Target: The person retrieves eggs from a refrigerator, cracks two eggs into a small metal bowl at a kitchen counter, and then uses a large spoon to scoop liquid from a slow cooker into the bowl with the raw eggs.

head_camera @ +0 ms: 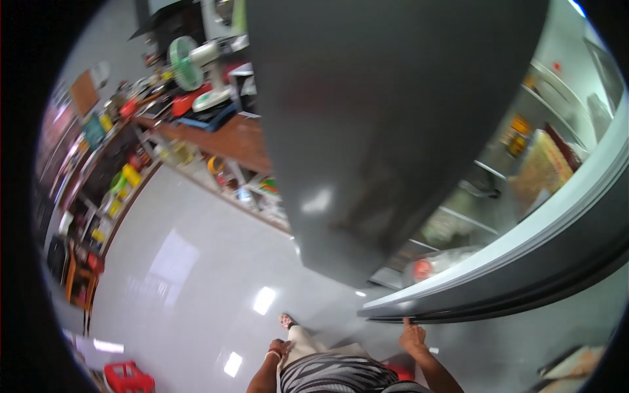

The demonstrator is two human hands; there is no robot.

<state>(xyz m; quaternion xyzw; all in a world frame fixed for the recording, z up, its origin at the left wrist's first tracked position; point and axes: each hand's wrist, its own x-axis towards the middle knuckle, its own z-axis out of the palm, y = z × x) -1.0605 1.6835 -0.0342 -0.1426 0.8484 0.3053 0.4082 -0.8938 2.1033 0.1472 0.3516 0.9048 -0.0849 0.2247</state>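
Note:
A dark grey refrigerator (363, 147) stands before me, its door (565, 255) swung out to the right. The door's inner side has a white gasket edge and shelves holding bags and packets. My right hand (413, 337) is at the lower edge of this door; its index finger points up and touches the edge or lies just under it, and the other fingers are curled. Down by my left thigh hangs my left hand (280, 347), with bead bracelets on the wrist. Nothing shows in it, and its fingers are partly hidden against the pale trousers (302, 342).
A brown table (231, 137) at the back left carries a green and white fan (209, 73) and clutter. Loaded shelves (118, 191) line the left wall. A red plastic stool (128, 377) stands at the lower left. Shiny grey floor (211, 275) lies between.

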